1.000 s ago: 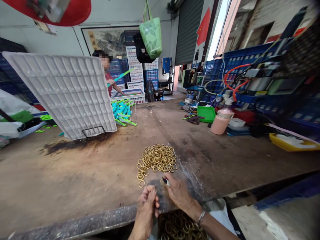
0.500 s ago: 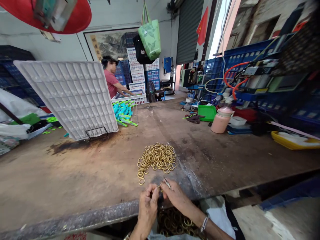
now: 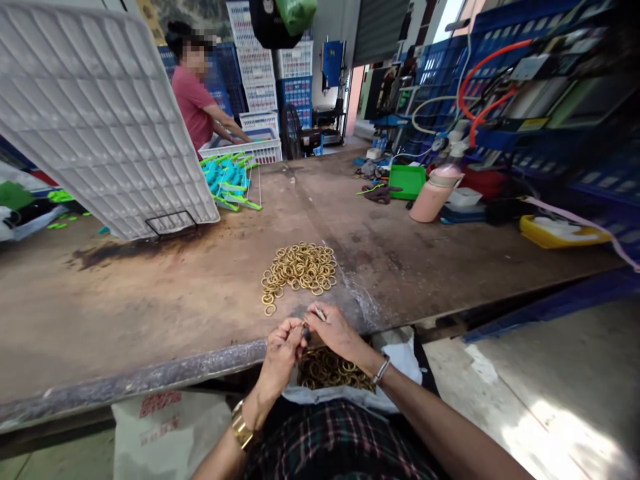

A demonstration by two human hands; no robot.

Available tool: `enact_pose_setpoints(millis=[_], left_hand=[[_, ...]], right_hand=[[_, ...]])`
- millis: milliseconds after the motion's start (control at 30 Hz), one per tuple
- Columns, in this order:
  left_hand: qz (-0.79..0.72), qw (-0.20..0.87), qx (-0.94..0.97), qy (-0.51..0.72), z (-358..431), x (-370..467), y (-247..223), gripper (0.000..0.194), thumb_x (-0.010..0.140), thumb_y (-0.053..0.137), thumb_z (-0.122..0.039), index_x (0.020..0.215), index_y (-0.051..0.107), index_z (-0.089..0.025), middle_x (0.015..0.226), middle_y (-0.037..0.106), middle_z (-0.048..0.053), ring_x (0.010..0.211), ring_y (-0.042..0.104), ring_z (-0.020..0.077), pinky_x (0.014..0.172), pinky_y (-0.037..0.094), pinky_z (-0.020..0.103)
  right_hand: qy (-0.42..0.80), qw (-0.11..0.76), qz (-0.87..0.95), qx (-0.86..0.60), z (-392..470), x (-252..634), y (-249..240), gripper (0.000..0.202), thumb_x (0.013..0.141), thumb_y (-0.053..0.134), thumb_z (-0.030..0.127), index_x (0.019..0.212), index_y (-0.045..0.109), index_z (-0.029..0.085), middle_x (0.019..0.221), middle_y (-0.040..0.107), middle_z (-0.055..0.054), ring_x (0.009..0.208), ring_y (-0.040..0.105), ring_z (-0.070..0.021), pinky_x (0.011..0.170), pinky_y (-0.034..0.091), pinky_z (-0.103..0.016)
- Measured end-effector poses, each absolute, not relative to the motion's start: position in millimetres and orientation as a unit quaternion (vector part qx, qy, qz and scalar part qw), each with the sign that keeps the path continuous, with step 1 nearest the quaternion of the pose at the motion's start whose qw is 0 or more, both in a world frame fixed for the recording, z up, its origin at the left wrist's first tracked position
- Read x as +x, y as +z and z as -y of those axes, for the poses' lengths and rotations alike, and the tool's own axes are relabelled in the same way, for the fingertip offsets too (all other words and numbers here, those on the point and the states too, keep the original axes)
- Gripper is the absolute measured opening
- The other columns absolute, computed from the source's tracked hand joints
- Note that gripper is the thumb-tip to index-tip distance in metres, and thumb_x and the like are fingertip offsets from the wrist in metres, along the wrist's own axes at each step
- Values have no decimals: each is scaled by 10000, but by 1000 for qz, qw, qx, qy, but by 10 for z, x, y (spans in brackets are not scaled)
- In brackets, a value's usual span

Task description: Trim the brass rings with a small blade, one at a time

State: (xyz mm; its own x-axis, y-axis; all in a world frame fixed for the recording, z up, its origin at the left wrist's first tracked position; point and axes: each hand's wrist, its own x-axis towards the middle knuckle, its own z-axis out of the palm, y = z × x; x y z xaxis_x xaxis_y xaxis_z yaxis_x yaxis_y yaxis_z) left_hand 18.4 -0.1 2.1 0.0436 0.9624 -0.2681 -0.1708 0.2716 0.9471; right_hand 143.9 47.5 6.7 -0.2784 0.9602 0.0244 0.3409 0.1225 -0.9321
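Note:
My left hand (image 3: 283,352) and my right hand (image 3: 340,332) meet at the front edge of the table, fingers pinched together. Between the fingertips of my left hand is a brass ring, mostly covered; only a sliver of it shows. A small, pointed metal blade (image 3: 319,312) sticks up from the closed fingers of my right hand, its handle hidden in the palm. Just beyond them, a heap of brass rings (image 3: 303,268) lies on the table (image 3: 225,280). Below my wrists, many darker rings (image 3: 335,370) fill a pale-lined bag or container at my lap.
A white ribbed panel (image 3: 105,120) stands at the left on a black wire stand. Behind it are turquoise and green plastic pieces (image 3: 230,180). A co-worker (image 3: 193,100) reaches into a white crate (image 3: 267,152). A pink bottle (image 3: 434,197) and green tray (image 3: 407,181) stand right.
My view has tilted downward, so more of my lap and forearms shows. Both hands stay together, still pinching at the table edge.

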Motion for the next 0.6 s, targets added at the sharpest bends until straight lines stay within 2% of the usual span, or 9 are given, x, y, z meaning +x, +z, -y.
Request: enact_pose_setpoints(millis=[133,300,600], left_hand=[[-493,634,367,469,20,182,26,323,761,533,-451,622,464,-168,437,362,-82,371,242,38,369,187,163],[-453,673,303,500,40,167,86,269,727,593,-414,710,486,-168,522,447,-65,396,272,35,363,169,154],[-451,661,304,516,28,140,36,275,747,577,-406,681,464,-164,502,431,-68,391,271,31,365,187,151]], right_hand=[[415,333,692,-487,-438,1420,112,139,759,468,242,660,529,166,575,477,50,560,424,-84,547,306,-191],[413,314,687,-509,-461,1420,109,225,818,389,228,636,508,168,568,525,26,540,463,-90,544,318,-190],[211,140,834,-490,-370,1430,-4,150,762,431,111,826,551,172,676,600,-17,609,497,-117,550,229,-239]])
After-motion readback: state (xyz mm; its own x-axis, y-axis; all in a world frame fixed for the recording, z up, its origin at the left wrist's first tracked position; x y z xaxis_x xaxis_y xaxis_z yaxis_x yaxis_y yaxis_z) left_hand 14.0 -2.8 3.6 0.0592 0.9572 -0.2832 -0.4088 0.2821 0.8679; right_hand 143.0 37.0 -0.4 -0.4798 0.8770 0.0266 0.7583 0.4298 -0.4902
